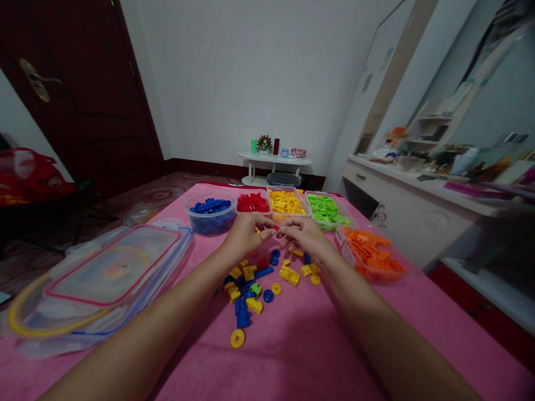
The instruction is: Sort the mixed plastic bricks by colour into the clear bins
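Two hands: left hand, right hand, fingertips apparently pinching one piece
Red piece: between them, neither hand nearer
Long axis: hidden by fingers

Rm nearside — blks, tubs beyond

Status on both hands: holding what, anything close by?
Left hand, right hand: both pinching small red piece. Loose bricks scattered below on pink cloth. Brick tubs just beyond.

Small red piece — partly hidden, held between the fingers
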The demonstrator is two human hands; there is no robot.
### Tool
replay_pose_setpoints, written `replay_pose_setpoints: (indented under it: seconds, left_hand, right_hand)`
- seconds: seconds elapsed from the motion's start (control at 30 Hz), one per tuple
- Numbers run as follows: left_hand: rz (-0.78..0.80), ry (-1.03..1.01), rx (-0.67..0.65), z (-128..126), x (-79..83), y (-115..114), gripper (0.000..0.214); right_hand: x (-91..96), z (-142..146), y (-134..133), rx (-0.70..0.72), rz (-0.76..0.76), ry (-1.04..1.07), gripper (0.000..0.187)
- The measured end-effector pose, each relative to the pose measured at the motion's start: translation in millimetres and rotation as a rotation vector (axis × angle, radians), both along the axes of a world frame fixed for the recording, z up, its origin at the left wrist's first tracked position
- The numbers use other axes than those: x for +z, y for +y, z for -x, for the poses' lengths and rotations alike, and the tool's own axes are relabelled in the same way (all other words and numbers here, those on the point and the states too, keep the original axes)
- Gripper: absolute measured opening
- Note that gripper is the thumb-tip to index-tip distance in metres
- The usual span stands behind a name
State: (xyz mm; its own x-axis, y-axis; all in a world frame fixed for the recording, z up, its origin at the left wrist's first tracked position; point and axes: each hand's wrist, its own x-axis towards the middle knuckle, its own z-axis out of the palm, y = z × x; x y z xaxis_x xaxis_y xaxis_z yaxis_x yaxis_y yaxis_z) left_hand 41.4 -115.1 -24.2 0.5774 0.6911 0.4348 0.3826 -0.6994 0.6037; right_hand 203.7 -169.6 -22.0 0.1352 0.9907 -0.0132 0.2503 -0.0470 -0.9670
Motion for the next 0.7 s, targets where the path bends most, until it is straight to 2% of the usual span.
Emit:
replay_pose_setpoints:
  seconds: [0.1, 0.17, 0.2, 0.27, 0.37, 0.47, 0.53, 0.6, 0.63, 0.7]
  left_hand:
    - [-0.087, -0.051, -0.018, 2.7, 10.1, -2.3, 0.019]
    - [-0.118, -0.034, -0.066, 3.6, 13.4, -4.4, 0.02]
    - [-0.126, -0.032, -0.076, 4.3, 14.5, -4.6, 0.02]
    - [-0.125, -0.047, -0.033, 6.8, 15.7, -2.1, 0.017]
    - [-0.054, -0.062, 0.107, 13.7, 12.5, 9.8, 0.016]
    - [0.042, 0.002, 0.172, 21.0, -1.0, 27.4, 0.02]
    - [0.077, 0.081, 0.156, 23.7, -14.2, 37.5, 0.02]
    - [0.115, 0.146, 0.132, 24.1, -27.4, 43.4, 0.02]
    - [0.145, 0.168, 0.125, 23.7, -33.2, 44.5, 0.019]
    - [0.224, 0.181, 0.126, 22.5, -43.0, 44.0, 0.019]
  right_hand:
    - [1.4, 18.0, 0.1, 0.065, 0.073, 0.639, 0.011]
    - [-0.8, 25.3, 0.0, 0.095, 0.144, 0.84, 0.02]
    - [-3.3, 27.1, 0.1, 0.095, 0.155, 0.854, 0.024]
    - [-10.8, 27.8, 0.4, 0.092, 0.12, 0.704, 0.029]
    - [-25.3, 25.2, 1.0, 0.131, 0.011, 0.206, 0.029]
    - [-37.4, 24.3, 0.5, 0.234, -0.07, -0.308, 0.021]
    - [-40.8, 26.3, 0.0, 0.248, -0.095, -0.533, 0.016]
    - [-39.1, 28.6, 0.7, 0.192, -0.111, -0.555, 0.008]
    - [-36.3, 29.1, 1.5, 0.147, -0.124, -0.474, 0.007]
    - [-27.9, 27.7, 3.0, 0.053, -0.152, -0.148, 0.017]
